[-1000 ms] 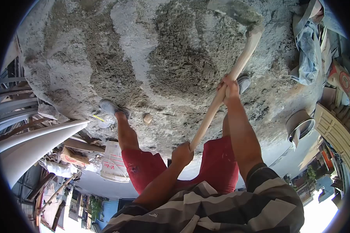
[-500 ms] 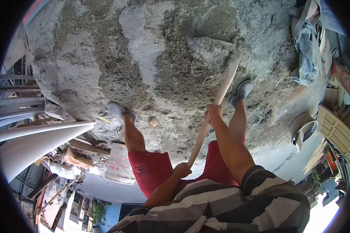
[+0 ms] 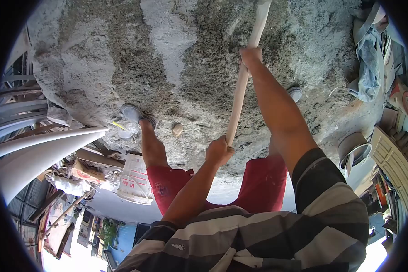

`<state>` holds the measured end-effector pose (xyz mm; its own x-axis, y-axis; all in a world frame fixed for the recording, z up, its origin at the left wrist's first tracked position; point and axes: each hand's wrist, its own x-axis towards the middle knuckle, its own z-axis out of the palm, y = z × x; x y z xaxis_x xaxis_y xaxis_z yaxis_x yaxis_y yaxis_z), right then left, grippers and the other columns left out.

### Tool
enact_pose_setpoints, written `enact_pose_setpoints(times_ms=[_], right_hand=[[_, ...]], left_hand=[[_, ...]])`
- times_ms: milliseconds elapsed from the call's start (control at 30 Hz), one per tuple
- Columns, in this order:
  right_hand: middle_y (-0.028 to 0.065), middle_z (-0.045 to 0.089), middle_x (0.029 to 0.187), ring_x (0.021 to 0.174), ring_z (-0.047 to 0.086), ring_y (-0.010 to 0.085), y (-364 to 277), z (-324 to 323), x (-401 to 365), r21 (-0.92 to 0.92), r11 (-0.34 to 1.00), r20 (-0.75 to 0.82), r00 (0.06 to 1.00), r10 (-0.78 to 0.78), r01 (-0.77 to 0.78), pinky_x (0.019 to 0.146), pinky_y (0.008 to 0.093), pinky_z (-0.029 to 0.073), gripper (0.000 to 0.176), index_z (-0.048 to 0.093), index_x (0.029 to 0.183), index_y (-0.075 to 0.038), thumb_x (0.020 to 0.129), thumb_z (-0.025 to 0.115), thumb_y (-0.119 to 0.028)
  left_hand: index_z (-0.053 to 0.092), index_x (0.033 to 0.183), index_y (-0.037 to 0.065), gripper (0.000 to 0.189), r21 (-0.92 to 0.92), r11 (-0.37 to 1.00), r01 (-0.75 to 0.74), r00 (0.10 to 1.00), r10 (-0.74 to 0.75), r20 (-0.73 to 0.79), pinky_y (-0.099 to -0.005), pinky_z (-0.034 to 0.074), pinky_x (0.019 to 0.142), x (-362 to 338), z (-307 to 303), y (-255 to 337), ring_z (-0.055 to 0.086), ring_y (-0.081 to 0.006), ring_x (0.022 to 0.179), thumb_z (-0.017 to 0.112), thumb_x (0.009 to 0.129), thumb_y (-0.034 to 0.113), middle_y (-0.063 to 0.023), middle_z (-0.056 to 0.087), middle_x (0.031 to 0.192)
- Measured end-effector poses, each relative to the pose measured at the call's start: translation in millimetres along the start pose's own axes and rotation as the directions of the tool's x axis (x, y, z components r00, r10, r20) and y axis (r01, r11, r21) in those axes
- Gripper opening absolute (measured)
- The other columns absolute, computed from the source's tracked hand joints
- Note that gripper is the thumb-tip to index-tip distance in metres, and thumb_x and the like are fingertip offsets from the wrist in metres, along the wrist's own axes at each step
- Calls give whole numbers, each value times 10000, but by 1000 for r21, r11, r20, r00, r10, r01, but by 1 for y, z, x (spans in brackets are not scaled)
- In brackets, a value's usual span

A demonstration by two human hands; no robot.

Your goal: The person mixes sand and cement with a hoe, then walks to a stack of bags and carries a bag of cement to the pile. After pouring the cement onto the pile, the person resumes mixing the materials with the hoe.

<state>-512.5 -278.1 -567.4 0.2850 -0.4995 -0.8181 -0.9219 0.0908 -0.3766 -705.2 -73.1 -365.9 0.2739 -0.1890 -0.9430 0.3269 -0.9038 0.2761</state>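
The wooden handle (image 3: 238, 99) slants forward over the rough ground (image 3: 199, 104), its far end out of view. The left hand (image 3: 220, 151) grips its near end, the right hand (image 3: 251, 59) clasps farther up; a slipping palm could swing it against the right shoe (image 3: 295, 94).

a single camera, worn on the head, looks forward and steeply down past the striped shirt (image 3: 258, 226), which sits closest along the bottom edge. the left hand (image 3: 220, 152) falls near mid-view, the right hand (image 3: 250, 58) higher up, with the ground (image 3: 86, 72) beyond. the very wide lens bends the door (image 3: 396, 170) at the right, inside a dark rounded border.
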Motion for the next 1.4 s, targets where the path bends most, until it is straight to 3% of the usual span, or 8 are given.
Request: enact_pose_setpoints(times_ms=[100,300,433,633,867,1100,1200,1400], right_hand=[[282,572,1203,1087,613,402,70,0,-63,-301,941,-58,987,147,-158,916,477,524,647,379,1263,-5,756,708,-235],[111,543,731,492,581,208,166,-74,-216,223,950,63,975,211,-220,453,346,498,490,388,1125,-8,723,668,2],[98,531,729,518,576,210,161,-90,-215,325,946,121,992,-31,-10,445,346,489,485,371,1173,-32,751,605,19],[157,579,871,704,649,221,-108,-42,-100,277,870,118,884,-452,408,617,359,585,424,375,1093,30,817,667,-108],[345,596,1108,1004,631,461,-62,37,-154,-502,776,248,923,-293,381,845,487,563,673,224,1294,16,820,655,-191],[181,586,883,666,641,305,132,-33,-251,-245,923,143,953,-267,296,568,411,531,586,294,1252,16,764,609,-61],[124,545,789,579,588,221,115,-52,-270,16,995,128,986,-104,102,508,353,496,541,353,1202,6,724,603,-38],[133,573,764,588,614,212,-84,-19,-171,92,933,120,926,-357,348,512,361,515,393,379,1054,18,776,644,-63]], left_hand=[[607,1033,2,403,-110,993,40,984,-21,175,-479,518,822,-49,54,-57,650,-406,909,688,724,247,-239,673,949],[720,1009,34,445,177,961,211,636,-272,722,-407,519,839,-115,190,-147,666,-335,967,762,711,362,-184,700,1031],[687,973,59,398,3,996,88,827,-75,556,-417,512,830,-108,176,-140,668,-329,913,769,696,334,-141,706,943],[614,1028,0,345,-451,884,-121,992,93,-85,-406,518,614,-25,-31,14,681,-287,646,707,804,245,-167,675,725],[574,768,-4,199,-865,498,53,998,-11,54,-343,463,525,-54,62,-47,579,-174,549,686,762,161,-76,578,621],[716,982,62,426,-80,946,313,757,-197,623,-389,519,843,-109,194,-142,675,-309,904,833,656,310,-141,710,947],[718,1001,84,465,-120,938,324,753,-179,633,-408,513,858,-114,181,-135,670,-327,943,850,643,349,-130,712,985],[625,869,10,304,-594,804,-27,997,66,45,-380,499,669,-57,3,-37,637,-220,673,738,761,270,-114,656,752]])
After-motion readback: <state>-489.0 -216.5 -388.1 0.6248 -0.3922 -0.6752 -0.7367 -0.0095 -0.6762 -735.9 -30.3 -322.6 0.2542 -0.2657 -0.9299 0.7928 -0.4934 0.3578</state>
